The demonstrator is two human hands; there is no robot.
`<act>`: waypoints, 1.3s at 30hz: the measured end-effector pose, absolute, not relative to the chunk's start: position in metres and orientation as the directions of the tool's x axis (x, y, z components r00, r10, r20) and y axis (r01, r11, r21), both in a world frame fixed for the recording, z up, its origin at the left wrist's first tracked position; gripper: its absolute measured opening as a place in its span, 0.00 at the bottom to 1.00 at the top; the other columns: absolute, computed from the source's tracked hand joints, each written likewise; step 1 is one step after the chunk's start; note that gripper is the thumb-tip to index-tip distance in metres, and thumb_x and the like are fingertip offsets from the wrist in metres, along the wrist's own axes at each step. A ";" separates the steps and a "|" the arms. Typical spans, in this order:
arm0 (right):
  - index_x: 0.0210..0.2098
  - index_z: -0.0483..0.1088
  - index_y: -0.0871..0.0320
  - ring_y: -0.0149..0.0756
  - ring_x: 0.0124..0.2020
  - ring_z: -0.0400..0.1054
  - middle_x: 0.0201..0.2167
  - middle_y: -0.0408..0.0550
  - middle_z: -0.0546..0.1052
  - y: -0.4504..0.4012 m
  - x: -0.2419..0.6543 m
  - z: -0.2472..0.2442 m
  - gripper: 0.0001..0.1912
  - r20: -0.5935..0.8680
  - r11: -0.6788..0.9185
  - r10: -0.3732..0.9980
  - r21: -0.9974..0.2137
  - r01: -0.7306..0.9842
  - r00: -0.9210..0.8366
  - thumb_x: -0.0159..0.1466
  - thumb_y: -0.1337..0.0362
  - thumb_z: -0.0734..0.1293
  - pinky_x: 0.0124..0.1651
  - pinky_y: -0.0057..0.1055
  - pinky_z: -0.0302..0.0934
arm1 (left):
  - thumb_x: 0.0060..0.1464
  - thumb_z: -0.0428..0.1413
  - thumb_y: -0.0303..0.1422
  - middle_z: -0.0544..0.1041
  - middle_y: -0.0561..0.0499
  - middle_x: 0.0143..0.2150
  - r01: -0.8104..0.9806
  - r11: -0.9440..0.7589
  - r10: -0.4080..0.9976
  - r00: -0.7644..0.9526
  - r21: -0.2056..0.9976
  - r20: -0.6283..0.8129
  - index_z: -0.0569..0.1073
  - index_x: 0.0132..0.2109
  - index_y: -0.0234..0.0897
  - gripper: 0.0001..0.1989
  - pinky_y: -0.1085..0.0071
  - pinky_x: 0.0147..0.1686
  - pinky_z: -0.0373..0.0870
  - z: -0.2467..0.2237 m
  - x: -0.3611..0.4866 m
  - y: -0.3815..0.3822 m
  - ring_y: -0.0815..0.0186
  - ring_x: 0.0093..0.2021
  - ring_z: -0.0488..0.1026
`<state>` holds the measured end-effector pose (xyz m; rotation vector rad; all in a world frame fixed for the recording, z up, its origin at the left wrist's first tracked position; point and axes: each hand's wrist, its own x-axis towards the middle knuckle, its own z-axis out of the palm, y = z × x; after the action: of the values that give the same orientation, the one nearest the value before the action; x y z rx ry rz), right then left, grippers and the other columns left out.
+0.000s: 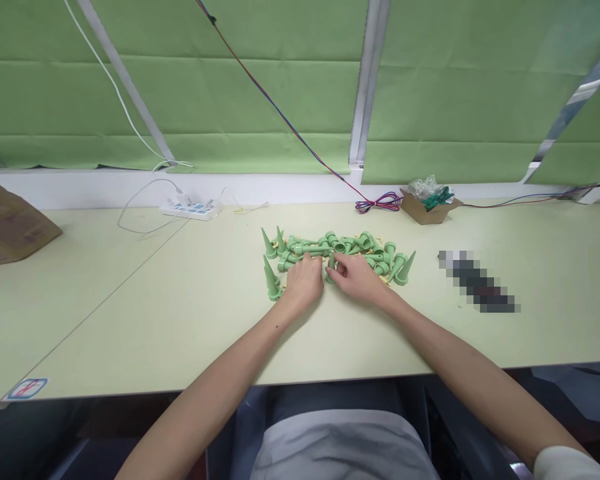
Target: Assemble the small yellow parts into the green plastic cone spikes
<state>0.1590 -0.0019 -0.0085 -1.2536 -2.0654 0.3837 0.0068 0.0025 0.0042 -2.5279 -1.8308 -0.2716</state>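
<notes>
A pile of green plastic cone-shaped spikes [315, 249], which look like plant watering spikes, spreads over the table in front of me. Small yellow pieces lie scattered among them. My right hand [357, 275] pinches one upright green spike [331, 267] between thumb and fingers at the pile's near edge. Just left of it, my left hand [306, 280] rests low with its fingers curled in; what they hold, if anything, is hidden. A few spikes stand on their wide ends at the sides, such as the standing spike [405, 270] on the right.
Behind the pile lie a coiled red-and-blue cable [380, 203] and a small cardboard box [427, 212] with plastic and green material. A white power strip [190, 210] sits back left, a brown paper bag [15, 227] at far left. A pixelated dark object [480, 283] lies right.
</notes>
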 end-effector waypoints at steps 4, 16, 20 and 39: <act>0.24 0.54 0.55 0.30 0.21 0.60 0.18 0.39 0.68 -0.001 0.159 -0.008 0.14 0.391 0.481 0.871 -0.560 0.674 -0.297 0.63 0.64 0.63 0.28 0.28 0.49 | 0.59 0.43 0.25 0.72 0.40 0.43 0.945 -0.315 0.945 0.303 0.090 0.126 0.71 0.43 0.35 0.13 0.63 0.34 0.67 0.003 0.009 0.002 0.54 0.39 0.75; 0.24 0.55 0.55 0.31 0.21 0.61 0.19 0.41 0.69 -0.001 0.159 -0.009 0.14 0.385 0.471 0.876 -0.560 0.681 -0.290 0.63 0.64 0.63 0.28 0.29 0.49 | 0.59 0.44 0.25 0.72 0.41 0.43 0.948 -0.307 0.940 0.289 0.080 0.179 0.72 0.43 0.35 0.13 0.65 0.31 0.64 0.005 0.013 -0.001 0.56 0.37 0.75; 0.23 0.54 0.55 0.30 0.21 0.59 0.18 0.40 0.67 0.000 0.160 -0.009 0.15 0.393 0.465 0.878 -0.555 0.690 -0.275 0.64 0.62 0.63 0.27 0.29 0.49 | 0.60 0.46 0.28 0.73 0.42 0.44 0.949 -0.294 0.939 0.265 0.115 0.220 0.71 0.44 0.37 0.11 0.66 0.31 0.63 0.009 0.009 0.002 0.56 0.37 0.74; 0.23 0.53 0.55 0.30 0.21 0.58 0.19 0.40 0.67 0.001 0.160 -0.009 0.15 0.396 0.448 0.884 -0.571 0.688 -0.247 0.63 0.63 0.63 0.28 0.28 0.48 | 0.65 0.31 0.50 0.75 0.44 0.27 0.793 -0.228 0.972 0.155 0.565 0.175 0.71 0.29 0.38 0.33 0.64 0.39 0.66 0.025 -0.008 0.019 0.57 0.33 0.73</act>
<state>0.1598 0.0012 -0.0086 -1.3127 -2.0157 0.3674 -0.0082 0.0186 0.0249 -2.6227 -2.1142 -0.9144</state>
